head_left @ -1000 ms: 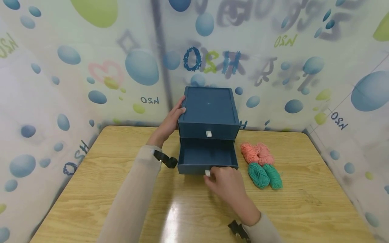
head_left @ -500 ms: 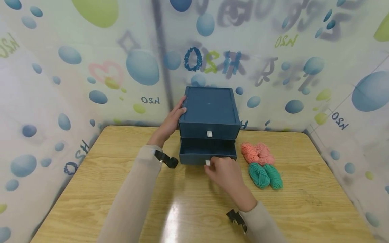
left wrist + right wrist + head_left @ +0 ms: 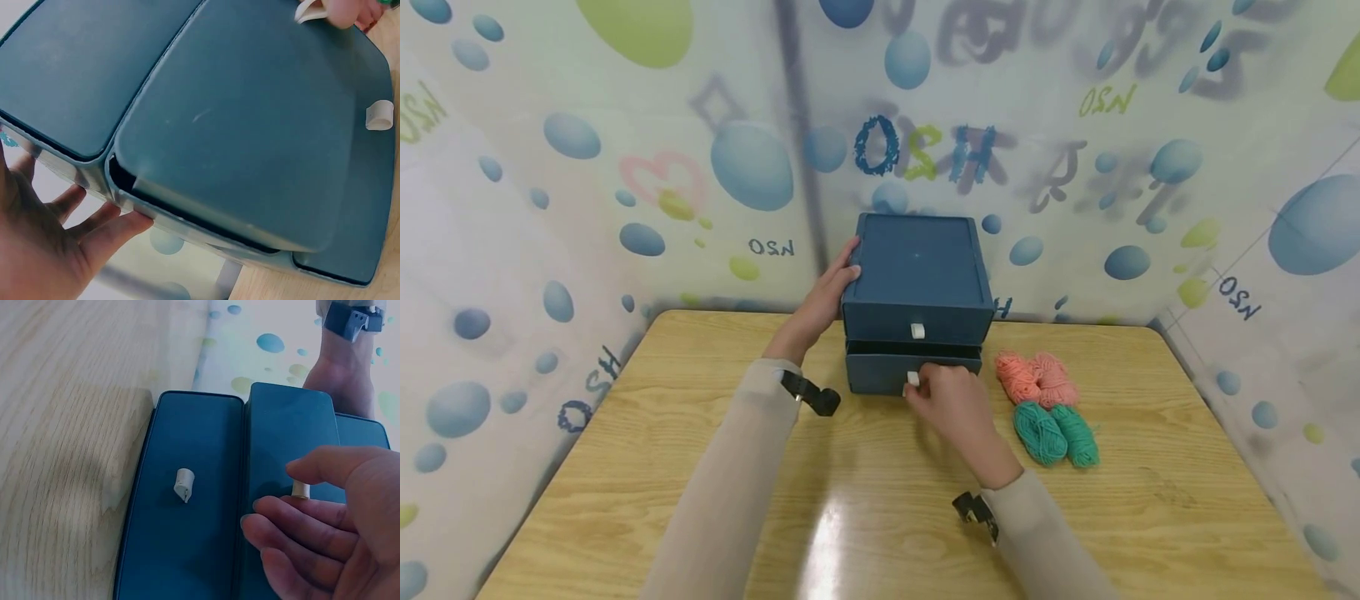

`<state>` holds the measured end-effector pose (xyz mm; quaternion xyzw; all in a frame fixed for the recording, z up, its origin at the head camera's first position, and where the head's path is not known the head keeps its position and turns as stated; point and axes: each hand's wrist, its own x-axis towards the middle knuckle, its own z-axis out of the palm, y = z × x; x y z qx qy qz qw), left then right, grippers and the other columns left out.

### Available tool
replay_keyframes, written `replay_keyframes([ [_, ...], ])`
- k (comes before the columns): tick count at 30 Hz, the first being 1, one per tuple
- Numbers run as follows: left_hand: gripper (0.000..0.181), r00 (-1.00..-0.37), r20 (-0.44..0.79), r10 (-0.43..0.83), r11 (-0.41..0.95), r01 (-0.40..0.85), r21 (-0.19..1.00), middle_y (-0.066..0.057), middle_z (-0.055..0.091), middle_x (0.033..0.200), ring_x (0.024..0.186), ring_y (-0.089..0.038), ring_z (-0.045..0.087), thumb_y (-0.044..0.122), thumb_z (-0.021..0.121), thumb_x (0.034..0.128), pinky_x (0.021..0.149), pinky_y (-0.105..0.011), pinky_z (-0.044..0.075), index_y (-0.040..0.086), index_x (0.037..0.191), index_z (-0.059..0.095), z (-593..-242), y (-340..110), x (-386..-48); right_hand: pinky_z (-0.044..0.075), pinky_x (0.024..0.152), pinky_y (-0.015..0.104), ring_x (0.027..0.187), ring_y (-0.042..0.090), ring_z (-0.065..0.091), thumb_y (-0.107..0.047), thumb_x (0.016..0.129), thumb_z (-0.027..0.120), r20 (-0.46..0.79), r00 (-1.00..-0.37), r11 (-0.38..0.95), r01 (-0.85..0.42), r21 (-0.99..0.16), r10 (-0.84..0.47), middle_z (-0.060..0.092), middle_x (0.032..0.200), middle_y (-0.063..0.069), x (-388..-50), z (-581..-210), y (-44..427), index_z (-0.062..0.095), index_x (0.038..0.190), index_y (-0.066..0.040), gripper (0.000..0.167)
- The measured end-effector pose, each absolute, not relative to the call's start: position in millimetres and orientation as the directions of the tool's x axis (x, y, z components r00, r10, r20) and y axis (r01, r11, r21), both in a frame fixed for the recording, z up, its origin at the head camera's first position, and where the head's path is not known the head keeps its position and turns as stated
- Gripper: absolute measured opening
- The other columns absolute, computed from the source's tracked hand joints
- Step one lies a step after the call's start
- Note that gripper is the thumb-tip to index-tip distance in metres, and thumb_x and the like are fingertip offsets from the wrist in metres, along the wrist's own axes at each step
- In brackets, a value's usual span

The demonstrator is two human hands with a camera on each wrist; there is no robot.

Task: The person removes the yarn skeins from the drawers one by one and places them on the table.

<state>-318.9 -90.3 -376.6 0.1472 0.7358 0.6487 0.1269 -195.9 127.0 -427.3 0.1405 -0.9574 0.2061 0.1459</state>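
Observation:
A dark blue drawer cabinet (image 3: 917, 260) stands at the back of the table. Its middle drawer (image 3: 244, 119) juts out a little, with a dark gap along its upper edge. Between thumb and fingers, my right hand (image 3: 955, 417) pinches that drawer's white pull tab (image 3: 300, 489). My left hand (image 3: 811, 315) rests against the cabinet's left side, its fingers extended in the left wrist view. The top drawer (image 3: 880, 322) is flush in the cabinet. A bottom drawer (image 3: 194, 544), also with a white tab (image 3: 184, 484), shows in the wrist views; the head view hides it.
Right of the cabinet lie two pink yarn skeins (image 3: 1036, 379) and two green ones (image 3: 1056, 435). The wooden table (image 3: 1150, 500) meets a patterned wall covering (image 3: 715, 275) directly behind the cabinet.
My right hand has moved away from me, pushing the middle drawer inward from well pulled out to only slightly out. The left hand and the yarn have stayed in place.

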Motion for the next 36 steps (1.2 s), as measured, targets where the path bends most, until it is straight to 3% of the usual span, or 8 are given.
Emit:
replay_keyframes([
  [9, 0.057, -0.926, 0.007, 0.378, 0.119, 0.056, 0.991, 0.012, 0.002, 0.172, 0.154, -0.027, 0.026, 0.045, 0.033, 0.1074, 0.112, -0.062, 0.039, 0.052, 0.159, 0.01, -376, -89, -318, 0.03, 0.043, 0.023, 0.043, 0.009, 0.043, -0.023, 0.09, 0.076, 0.343, -0.922, 0.881, -0.306, -0.36, -0.18, 0.055, 0.052, -0.002, -210, -430, 127, 0.064, 0.065, -0.013, 0.029],
  [15, 0.058, -0.926, 0.012, 0.378, 0.101, 0.054, 0.993, 0.013, -0.002, 0.172, 0.159, -0.023, 0.011, 0.043, 0.032, 0.1075, 0.12, -0.061, 0.028, 0.052, 0.159, 0.008, -377, -86, -316, 0.034, 0.043, 0.024, 0.044, 0.01, 0.047, -0.025, 0.09, 0.075, 0.306, -0.939, 0.886, -0.271, -0.377, -0.157, 0.061, 0.056, -0.001, -216, -428, 125, 0.069, 0.069, -0.011, 0.026],
  [21, 0.057, -0.93, -0.006, 0.367, 0.108, 0.036, 0.994, 0.014, 0.0, 0.171, 0.157, -0.026, 0.017, 0.045, 0.033, 0.107, 0.116, -0.063, 0.033, 0.055, 0.158, 0.01, -376, -87, -317, 0.041, 0.046, 0.025, 0.049, 0.01, 0.053, -0.028, 0.092, 0.074, 0.296, -0.943, 0.876, -0.266, -0.402, -0.15, 0.068, 0.063, 0.001, -217, -430, 126, 0.074, 0.078, -0.01, 0.023],
  [27, 0.059, -0.925, -0.011, 0.379, 0.105, 0.032, 0.994, 0.014, -0.002, 0.171, 0.158, -0.025, 0.015, 0.045, 0.034, 0.1073, 0.116, -0.064, 0.032, 0.052, 0.159, 0.008, -375, -89, -317, 0.054, 0.059, 0.03, 0.063, 0.013, 0.067, -0.034, 0.091, 0.075, 0.272, -0.958, 0.797, -0.238, -0.556, -0.096, 0.076, 0.077, 0.003, -211, -443, 132, 0.079, 0.089, -0.011, 0.023],
  [31, 0.059, -0.921, 0.0, 0.388, 0.098, 0.041, 0.994, 0.014, -0.002, 0.171, 0.158, -0.026, 0.015, 0.044, 0.034, 0.1077, 0.115, -0.066, 0.033, 0.05, 0.16, 0.007, -374, -90, -317, 0.056, 0.063, 0.031, 0.067, 0.014, 0.07, -0.031, 0.091, 0.075, 0.216, -0.975, 0.705, -0.193, -0.683, -0.057, 0.077, 0.082, 0.005, -204, -455, 137, 0.079, 0.092, -0.01, 0.021],
  [36, 0.058, -0.921, -0.001, 0.39, 0.102, 0.042, 0.994, 0.016, -0.001, 0.171, 0.157, -0.026, 0.019, 0.047, 0.034, 0.1076, 0.115, -0.065, 0.034, 0.053, 0.158, 0.008, -374, -90, -317, 0.055, 0.065, 0.031, 0.069, 0.013, 0.068, -0.027, 0.09, 0.076, 0.195, -0.981, 0.657, -0.148, -0.739, -0.003, 0.076, 0.081, 0.007, -200, -471, 142, 0.078, 0.094, -0.006, 0.021],
])
